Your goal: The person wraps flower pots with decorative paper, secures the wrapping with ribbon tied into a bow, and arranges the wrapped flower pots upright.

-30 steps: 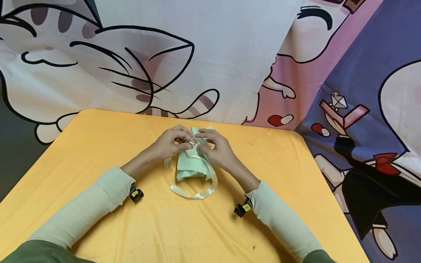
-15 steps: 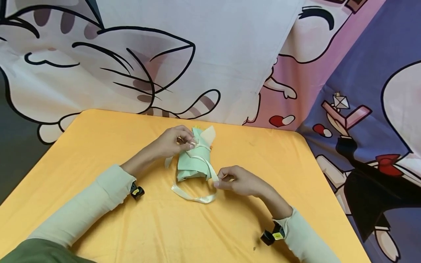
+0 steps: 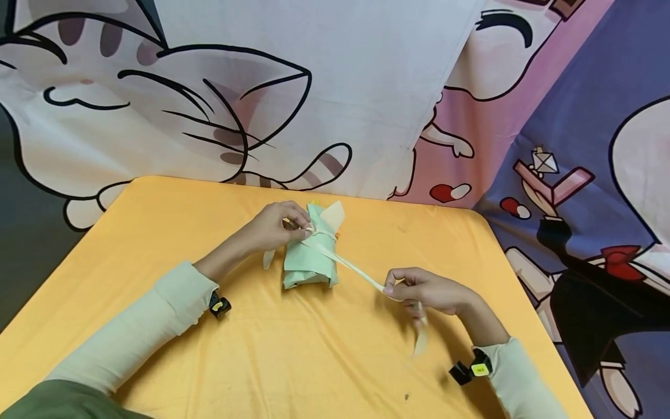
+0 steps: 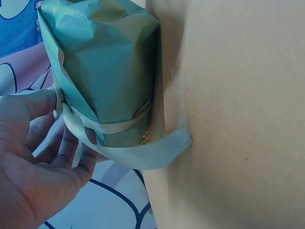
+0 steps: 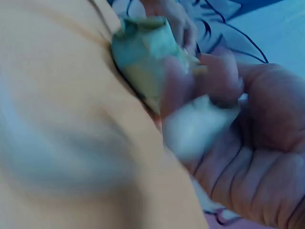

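A bundle wrapped in pale green paper lies on the table, with a cream ribbon wound round its narrower part. At the ribbon's crossing, my left hand pinches between thumb and forefinger; a loose ribbon tail hangs beside its fingers in the left wrist view. To the right and nearer, my right hand pinches the ribbon's long end, which runs taut from the bundle. Its free tip dangles below that hand. Motion blurs the ribbon in the right wrist view.
A yellow cloth covers the table. Cartoon-printed hangings stand along the back and the right side. A cream paper flap sticks up at the bundle's far end. Both wrists carry small black cameras.
My right hand has left the knot, taken the ribbon's long end and drawn it right and nearer, so its loop on the table has straightened. The left hand stays at the crossing.
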Tool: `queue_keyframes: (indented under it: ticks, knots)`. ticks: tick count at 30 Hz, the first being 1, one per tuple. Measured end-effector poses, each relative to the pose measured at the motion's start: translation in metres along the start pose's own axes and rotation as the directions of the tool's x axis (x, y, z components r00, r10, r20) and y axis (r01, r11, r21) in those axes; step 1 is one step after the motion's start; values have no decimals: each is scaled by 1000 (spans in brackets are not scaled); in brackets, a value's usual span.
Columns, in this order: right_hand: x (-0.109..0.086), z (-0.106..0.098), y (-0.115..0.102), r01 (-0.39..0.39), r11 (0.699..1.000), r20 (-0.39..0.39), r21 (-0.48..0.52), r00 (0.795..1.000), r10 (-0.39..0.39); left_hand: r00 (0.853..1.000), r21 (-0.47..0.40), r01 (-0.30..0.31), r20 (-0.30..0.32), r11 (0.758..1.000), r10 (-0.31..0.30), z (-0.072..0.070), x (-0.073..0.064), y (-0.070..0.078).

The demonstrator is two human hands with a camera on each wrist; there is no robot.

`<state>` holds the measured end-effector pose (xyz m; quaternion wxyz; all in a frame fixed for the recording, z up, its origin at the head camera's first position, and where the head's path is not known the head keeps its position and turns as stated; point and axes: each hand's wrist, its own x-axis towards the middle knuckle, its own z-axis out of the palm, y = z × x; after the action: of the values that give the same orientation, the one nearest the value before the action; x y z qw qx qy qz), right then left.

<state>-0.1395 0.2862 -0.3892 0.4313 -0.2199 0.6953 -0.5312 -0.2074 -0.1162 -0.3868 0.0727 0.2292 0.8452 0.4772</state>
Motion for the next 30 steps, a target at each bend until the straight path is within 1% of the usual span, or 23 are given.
queue_keyframes:
  ticks: [4, 8, 12, 15, 17, 19, 21, 22, 23, 24, 25, 26, 27, 28, 29, 30]
  knots:
    - [-10, -15, 5, -52, 986, -53, -162, 998, 44, 1000, 0, 15, -4, 1000, -15, 0, -1, 0]
    - [-15, -23, 9, -73, 961, -99, -266, 994, 49, 1000, 0, 29, -9, 1000, -29, 0, -1, 1]
    - [-14, -26, 9, -81, 933, -124, -350, 992, 39, 999, -2, 36, -19, 999, -36, 1, -1, 3]
    - [-11, -26, 5, -105, 900, -179, -422, 983, 31, 999, -8, 33, -29, 999, -33, 2, -3, 2]
    - [-8, -26, 2, -138, 866, -245, -480, 969, 19, 999, -9, 23, -38, 1000, -23, 5, -2, 2]
    - [-2, -24, -3, -183, 816, -321, -548, 947, -3, 998, -10, 14, -53, 1000, -15, 7, -3, 1]
    - [8, -21, -10, -228, 748, -398, -623, 916, -52, 997, -18, 11, -73, 1000, -12, 11, -4, 0]
    - [14, -18, -15, -248, 717, -437, -651, 895, -87, 996, -23, 13, -85, 1000, -15, 12, -4, 0]
    - [21, -14, -20, -262, 697, -473, -667, 872, -125, 995, -29, 15, -96, 999, -17, 14, -5, -1]
    - [29, -10, -27, -267, 691, -507, -671, 846, -166, 994, -36, 17, -109, 999, -20, 16, -5, -1]
    - [38, -6, -34, -257, 697, -533, -670, 820, -210, 992, -42, 19, -122, 999, -24, 18, -6, -1]
    - [48, 0, -41, -243, 713, -558, -657, 793, -244, 991, -47, 19, -134, 999, -25, 20, -6, -2]
    - [57, 5, -48, -209, 740, -572, -639, 773, -276, 989, -51, 19, -145, 998, -26, 22, -7, -2]
    - [68, 10, -55, -169, 766, -577, -620, 760, -299, 988, -52, 13, -155, 999, -21, 24, -7, -2]
    - [78, 15, -61, -127, 785, -572, -607, 755, -320, 987, -53, 1, -161, 999, -10, 26, -7, -2]
    - [87, 20, -67, -88, 796, -559, -599, 757, -337, 986, -59, -7, -167, 998, -3, 28, -7, -2]
